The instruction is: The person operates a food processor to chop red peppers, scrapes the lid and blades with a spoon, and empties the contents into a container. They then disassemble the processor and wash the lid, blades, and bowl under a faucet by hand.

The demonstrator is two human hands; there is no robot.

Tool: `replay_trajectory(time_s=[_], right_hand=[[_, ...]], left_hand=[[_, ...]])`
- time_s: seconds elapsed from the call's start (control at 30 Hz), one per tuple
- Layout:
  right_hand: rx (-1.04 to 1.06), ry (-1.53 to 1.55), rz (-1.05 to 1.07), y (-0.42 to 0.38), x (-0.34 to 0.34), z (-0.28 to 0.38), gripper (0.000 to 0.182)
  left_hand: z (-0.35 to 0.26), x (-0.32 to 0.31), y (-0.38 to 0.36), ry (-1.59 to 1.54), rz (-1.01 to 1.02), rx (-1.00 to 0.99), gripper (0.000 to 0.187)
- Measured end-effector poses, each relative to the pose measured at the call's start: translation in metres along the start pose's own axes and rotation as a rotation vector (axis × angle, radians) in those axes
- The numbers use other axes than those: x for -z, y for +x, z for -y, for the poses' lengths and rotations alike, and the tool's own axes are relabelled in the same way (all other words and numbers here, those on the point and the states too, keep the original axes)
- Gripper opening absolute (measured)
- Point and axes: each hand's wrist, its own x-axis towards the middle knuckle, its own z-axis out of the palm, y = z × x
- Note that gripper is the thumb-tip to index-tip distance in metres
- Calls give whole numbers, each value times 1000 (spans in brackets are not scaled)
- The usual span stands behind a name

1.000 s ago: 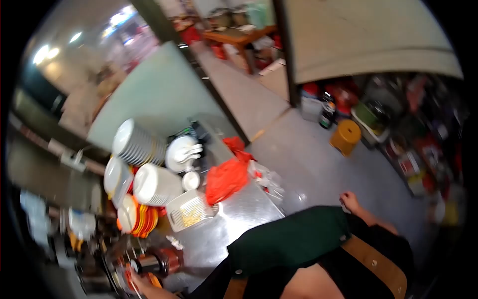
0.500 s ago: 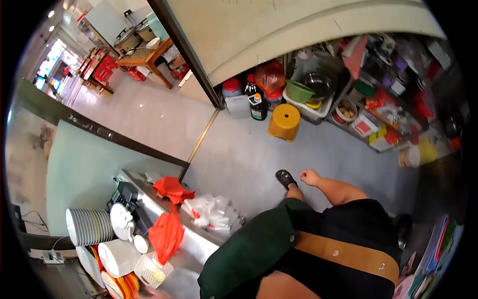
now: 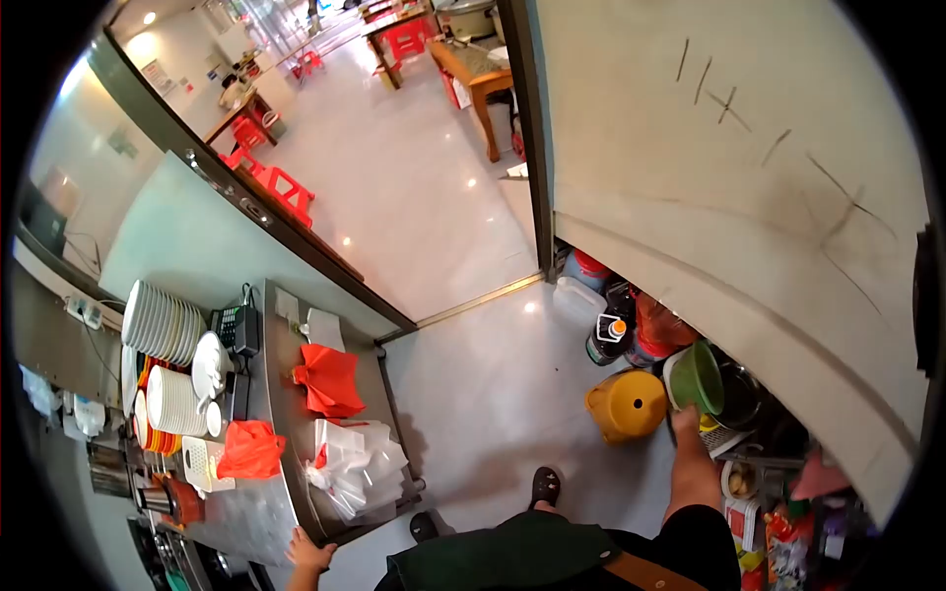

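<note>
My left hand (image 3: pixel 309 552) rests on the front edge of the steel counter (image 3: pixel 258 512), its fingers apart and nothing held. Over on the right, my right hand (image 3: pixel 686 424) reaches down to the lower rim of a green basin (image 3: pixel 698 378); its fingertips are small and partly hidden there, so a grip cannot be made out. Beside that hand stands a yellow stool (image 3: pixel 627 406). Red plastic bags (image 3: pixel 250 449) and white plastic bags (image 3: pixel 357 467) lie on the counter, further forward than my left hand.
Stacked plates (image 3: pixel 164 323) and a black phone (image 3: pixel 236 329) stand at the counter's back. Dark bottles (image 3: pixel 609 339) are beyond the stool. A doorway with a metal floor strip (image 3: pixel 479 299) lies ahead. Packed shelves (image 3: pixel 778 463) stand at lower right.
The view has swung right and up toward the doorway. My right hand has moved from above the floor to the green basin. My left hand, blurred before, now shows on the counter edge.
</note>
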Motion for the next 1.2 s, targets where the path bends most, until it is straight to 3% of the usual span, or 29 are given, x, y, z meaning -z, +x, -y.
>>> replay_trajectory(time_s=[0.1,0.17,0.2,0.3,0.33,0.37,0.43,0.53,0.63,0.67,0.77,0.83,0.87,0.9,0.97,1.03,1.1,1.2], right_hand=[[-47,-114,-19,46,12,5,50],[-36,-139,175,67,24,23,58],[-45,-145,285,91,-10,-3,64],[62,-406,345,83,8,27,62],[-77,-402,341,105,-44,-17,59],[-63,-403,347,114,-70,-47,59],[-132,-378,148,123,-102,-76,47],[-274,-592,444,90,-20,16,34],[-244,-337,288,40,54,88,25],[-33,-376,89,30,44,77,23],[122,-241,107,-5,50,90,21],[431,-14,-17,-34,37,86,20],[533,-36,59,-52,50,101,19],[636,-56,128,-74,63,124,18],[797,2,247,-116,88,173,23],[1144,133,203,-165,127,243,26],[1336,267,177,-215,152,307,29],[1625,349,152,-304,194,396,33]], left_hand=[[0,-3,6,-76,15,0,109],[4,-11,5,-180,-53,-69,95],[5,-14,1,-192,-72,-84,92],[10,-26,-17,-159,-86,-113,87],[10,-31,-25,-120,-79,-146,84],[9,-36,-34,-122,-79,-130,84],[6,-47,-49,-70,23,-147,81],[8,-71,-58,-49,101,-153,78],[13,-99,-61,-114,221,-221,71],[10,-100,-63,-179,258,-283,66],[-1,-112,-70,-361,333,-360,62],[16,-158,-56,-457,327,-387,60],[-2,-133,-69,-468,346,-465,58],[-21,-98,-90,-457,288,-477,55],[-2,-139,-85,-671,167,-534,52],[7,-136,-95,-765,180,-434,53],[24,-134,-96,-736,313,-273,55],[65,-191,-79,-691,310,-312,56]])
